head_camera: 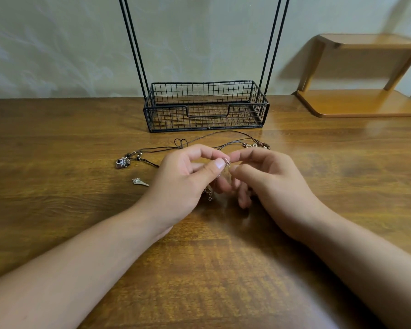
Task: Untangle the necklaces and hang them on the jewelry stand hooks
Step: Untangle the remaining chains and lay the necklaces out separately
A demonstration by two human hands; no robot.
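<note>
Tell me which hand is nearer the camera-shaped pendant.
Left. The left hand sits just right of the camera-shaped pendant; the right hand is farther right, beyond the left hand.

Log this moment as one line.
both hands: left hand and right hand pinch thin chain | cord necklace on table | stand bare

Wooden shelf on table

Stand at table back; cord necklaces before it; shelf right.
</note>
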